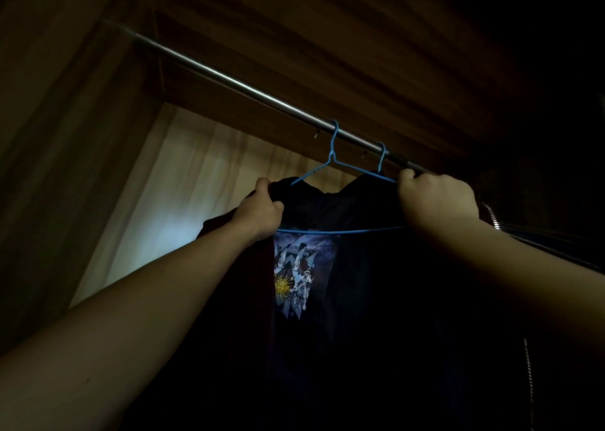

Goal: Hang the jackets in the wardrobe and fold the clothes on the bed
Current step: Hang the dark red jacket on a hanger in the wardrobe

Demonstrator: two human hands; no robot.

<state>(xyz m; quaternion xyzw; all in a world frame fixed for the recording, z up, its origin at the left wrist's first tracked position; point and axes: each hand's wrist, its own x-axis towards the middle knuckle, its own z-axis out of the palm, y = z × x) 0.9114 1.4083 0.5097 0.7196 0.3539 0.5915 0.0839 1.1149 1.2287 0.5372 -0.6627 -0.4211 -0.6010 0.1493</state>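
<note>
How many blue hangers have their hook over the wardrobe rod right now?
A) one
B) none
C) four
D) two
D: the near blue hanger and a second blue hanger behind it each have their hook over the rod.
</note>
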